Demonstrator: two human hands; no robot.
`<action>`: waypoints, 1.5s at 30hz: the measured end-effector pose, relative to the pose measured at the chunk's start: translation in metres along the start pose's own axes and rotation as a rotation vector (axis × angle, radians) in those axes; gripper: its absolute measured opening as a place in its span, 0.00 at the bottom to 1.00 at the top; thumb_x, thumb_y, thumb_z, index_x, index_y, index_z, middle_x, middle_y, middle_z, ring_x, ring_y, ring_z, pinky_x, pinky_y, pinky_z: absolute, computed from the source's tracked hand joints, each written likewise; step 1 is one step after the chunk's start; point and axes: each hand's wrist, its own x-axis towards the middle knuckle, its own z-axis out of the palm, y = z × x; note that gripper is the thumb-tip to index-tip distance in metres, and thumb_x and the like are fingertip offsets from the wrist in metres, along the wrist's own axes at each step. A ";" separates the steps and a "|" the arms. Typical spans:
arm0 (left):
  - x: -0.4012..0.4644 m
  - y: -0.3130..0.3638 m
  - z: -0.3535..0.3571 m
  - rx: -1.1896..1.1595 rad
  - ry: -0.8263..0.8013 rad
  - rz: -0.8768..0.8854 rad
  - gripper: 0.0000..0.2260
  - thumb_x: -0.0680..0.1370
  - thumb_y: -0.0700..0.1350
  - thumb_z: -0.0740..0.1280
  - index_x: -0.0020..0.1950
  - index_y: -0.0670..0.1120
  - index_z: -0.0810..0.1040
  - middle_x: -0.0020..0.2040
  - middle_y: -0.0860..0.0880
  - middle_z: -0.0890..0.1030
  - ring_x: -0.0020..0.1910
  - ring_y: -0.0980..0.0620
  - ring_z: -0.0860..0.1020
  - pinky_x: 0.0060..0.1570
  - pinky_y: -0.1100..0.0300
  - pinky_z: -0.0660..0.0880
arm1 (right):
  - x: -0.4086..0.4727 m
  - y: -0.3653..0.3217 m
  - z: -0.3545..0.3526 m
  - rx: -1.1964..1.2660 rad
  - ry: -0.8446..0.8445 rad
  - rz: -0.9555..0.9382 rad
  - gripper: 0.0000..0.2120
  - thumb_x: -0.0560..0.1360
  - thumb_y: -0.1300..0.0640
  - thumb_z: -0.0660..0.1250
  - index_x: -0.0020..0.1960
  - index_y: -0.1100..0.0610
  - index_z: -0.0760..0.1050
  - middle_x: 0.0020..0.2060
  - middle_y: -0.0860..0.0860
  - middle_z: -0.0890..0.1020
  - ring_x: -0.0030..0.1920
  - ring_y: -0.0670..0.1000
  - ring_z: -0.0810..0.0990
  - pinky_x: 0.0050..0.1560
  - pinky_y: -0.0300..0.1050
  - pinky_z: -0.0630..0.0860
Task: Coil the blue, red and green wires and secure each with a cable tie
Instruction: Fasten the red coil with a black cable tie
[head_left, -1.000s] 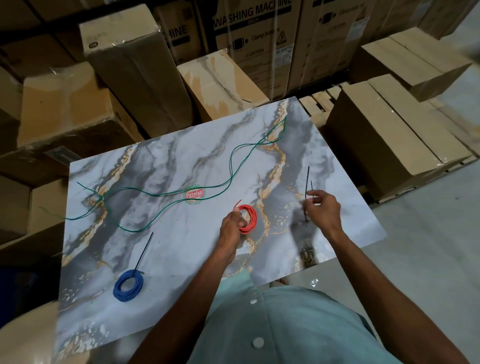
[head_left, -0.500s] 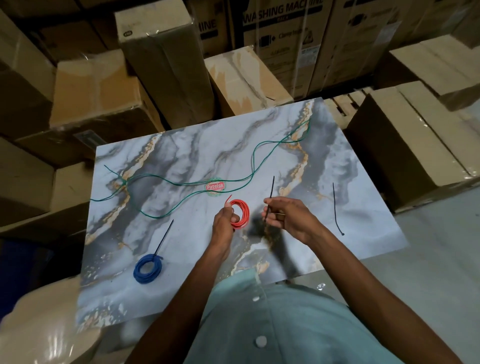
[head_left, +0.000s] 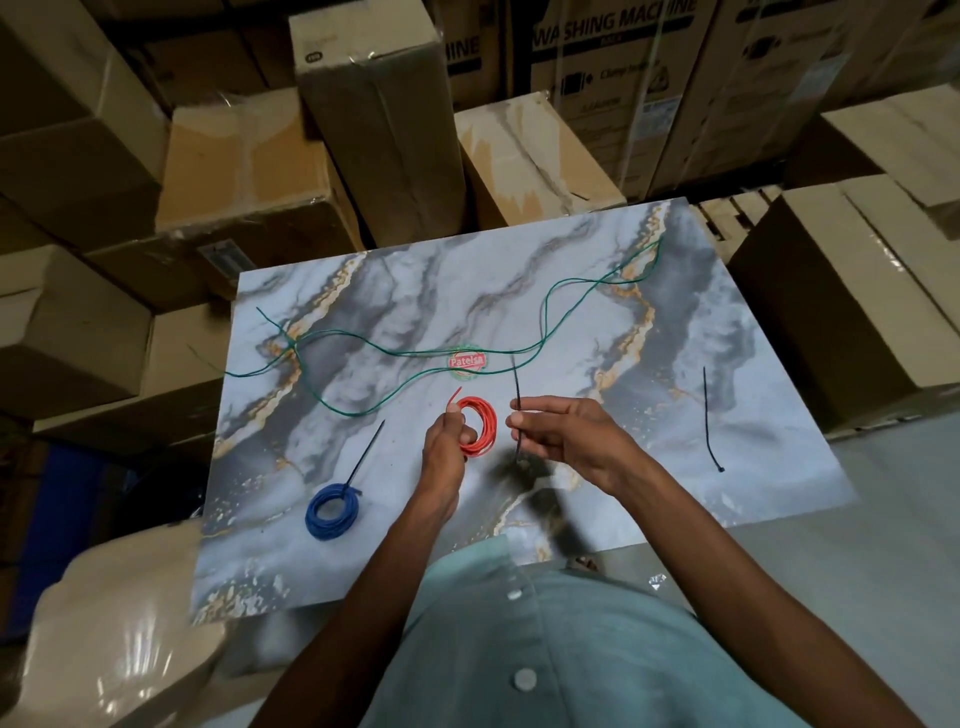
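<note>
My left hand (head_left: 445, 447) pinches the red wire coil (head_left: 483, 426) at its left side, just above the marble board (head_left: 753, 322). Right beside the coil, my right hand (head_left: 566, 434) pinches a black cable tie (head_left: 517, 384) that stands nearly upright. The blue wire coil (head_left: 332, 512) lies at the board's near left with a black tie (head_left: 366, 457) fastened on it and sticking out. The green wire (head_left: 545, 332) sprawls loose across the far half of the board. Another black cable tie (head_left: 708, 415) lies flat at the right.
A round red-and-green sticker (head_left: 466, 361) sits mid-board under the green wire. Cardboard boxes (head_left: 374, 114) crowd the far side and both flanks. A plastic-wrapped pale bundle (head_left: 104, 639) sits at the near left. Grey floor (head_left: 857, 561) shows at the right.
My right hand carried one black cable tie from the board's right side over to the red coil. My left hand has kept hold of the coil. The head camera shifted.
</note>
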 end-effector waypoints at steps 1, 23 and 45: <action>0.000 0.000 -0.002 0.000 0.004 0.002 0.16 0.85 0.50 0.56 0.41 0.47 0.73 0.36 0.48 0.72 0.38 0.51 0.69 0.45 0.54 0.67 | 0.000 0.001 0.002 -0.037 -0.006 -0.010 0.13 0.75 0.66 0.75 0.59 0.63 0.82 0.48 0.60 0.87 0.44 0.52 0.86 0.46 0.41 0.83; -0.006 0.007 -0.011 -0.015 0.077 0.074 0.17 0.86 0.51 0.53 0.45 0.42 0.71 0.37 0.48 0.71 0.36 0.52 0.68 0.40 0.59 0.65 | -0.007 0.022 0.008 -0.268 0.081 0.041 0.05 0.74 0.66 0.74 0.49 0.61 0.87 0.38 0.57 0.84 0.35 0.49 0.79 0.37 0.39 0.78; 0.000 0.007 -0.028 -0.045 0.203 0.021 0.18 0.86 0.53 0.53 0.48 0.43 0.73 0.39 0.49 0.73 0.38 0.50 0.70 0.39 0.59 0.66 | -0.012 0.007 0.017 -0.170 -0.125 -0.264 0.08 0.82 0.62 0.67 0.56 0.61 0.85 0.42 0.50 0.84 0.44 0.47 0.81 0.49 0.39 0.79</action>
